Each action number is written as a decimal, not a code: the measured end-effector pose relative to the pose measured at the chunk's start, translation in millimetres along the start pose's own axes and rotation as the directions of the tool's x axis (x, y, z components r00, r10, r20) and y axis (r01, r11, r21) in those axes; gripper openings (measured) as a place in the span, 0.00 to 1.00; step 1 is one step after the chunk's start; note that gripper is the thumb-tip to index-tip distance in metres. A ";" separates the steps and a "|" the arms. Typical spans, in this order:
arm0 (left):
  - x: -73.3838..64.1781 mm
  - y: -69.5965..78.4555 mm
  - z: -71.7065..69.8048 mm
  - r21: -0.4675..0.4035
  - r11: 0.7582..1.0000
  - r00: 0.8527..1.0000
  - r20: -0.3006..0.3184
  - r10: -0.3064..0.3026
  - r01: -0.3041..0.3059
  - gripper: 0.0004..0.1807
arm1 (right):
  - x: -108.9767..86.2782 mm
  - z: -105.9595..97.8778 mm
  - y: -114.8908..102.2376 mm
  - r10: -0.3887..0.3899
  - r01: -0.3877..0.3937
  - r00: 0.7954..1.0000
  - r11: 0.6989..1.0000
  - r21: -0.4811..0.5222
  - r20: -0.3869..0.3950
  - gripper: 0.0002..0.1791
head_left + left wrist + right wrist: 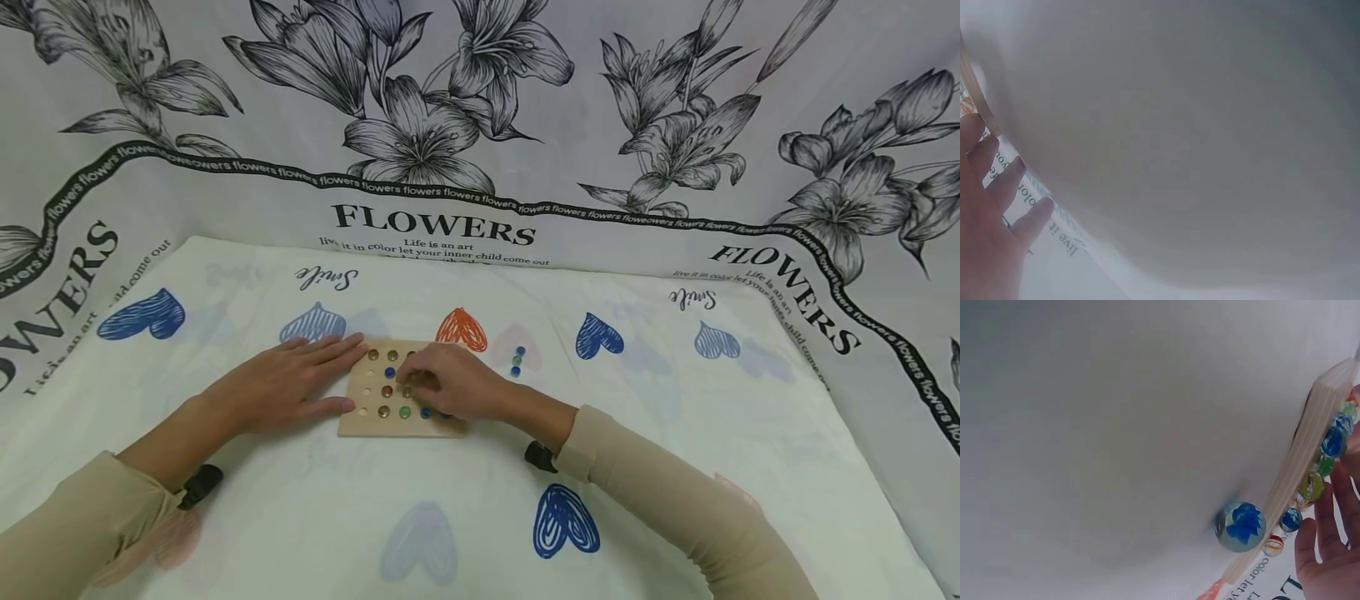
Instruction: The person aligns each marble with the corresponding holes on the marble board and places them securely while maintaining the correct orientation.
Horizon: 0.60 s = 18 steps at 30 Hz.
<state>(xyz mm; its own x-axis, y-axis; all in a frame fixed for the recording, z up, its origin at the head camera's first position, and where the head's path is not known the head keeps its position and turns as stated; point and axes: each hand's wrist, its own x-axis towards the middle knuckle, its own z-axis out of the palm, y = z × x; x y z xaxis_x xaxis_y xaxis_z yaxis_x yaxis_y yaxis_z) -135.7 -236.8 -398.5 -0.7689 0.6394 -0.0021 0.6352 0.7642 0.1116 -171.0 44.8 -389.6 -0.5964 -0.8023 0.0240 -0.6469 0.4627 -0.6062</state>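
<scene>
Seating round multicoloured glass marbles (405,412), probably; my left hand (292,383) spread against pale rectangular wooden board (360,427), right hand (461,383) curled, pinch unclear; next needs careful aim.

Long beige sleeves (660,496), small black devices (201,486) near the cuffs (588,443)

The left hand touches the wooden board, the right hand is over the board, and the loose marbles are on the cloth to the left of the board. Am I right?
Not quite: the loose marbles are on the cloth to the right of the wooden board, as the head view shows. The left hand does touch the board, and the right hand is over it.
</scene>
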 end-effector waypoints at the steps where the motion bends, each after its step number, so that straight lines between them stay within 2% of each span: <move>1: -0.1 0.0 0.2 -0.001 1.000 1.000 -0.001 0.001 -0.001 0.41 | -0.7 -1.0 -0.2 0.003 -0.003 1.000 1.000 -0.003 -0.001 0.12; 8: 0.6 0.0 0.7 0.002 1.000 1.000 0.001 -0.001 0.001 0.41 | -12.6 -13.9 0.8 0.011 -0.010 0.998 1.000 0.012 -0.058 0.12; 18: 0.3 -1.1 2.0 0.005 1.000 1.000 0.001 0.000 0.000 0.42 | -47.1 -27.7 13.8 0.037 -0.028 0.993 0.996 0.084 -0.111 0.16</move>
<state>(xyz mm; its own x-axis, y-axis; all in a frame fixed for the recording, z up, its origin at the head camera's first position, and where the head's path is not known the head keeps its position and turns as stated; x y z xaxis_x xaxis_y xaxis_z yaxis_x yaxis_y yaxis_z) -136.4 -237.3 -400.5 -0.7686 0.6397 -0.0033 0.6358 0.7645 0.1062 -165.0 99.4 -377.0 -0.6691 -0.7378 0.0893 -0.5877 0.4517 -0.6712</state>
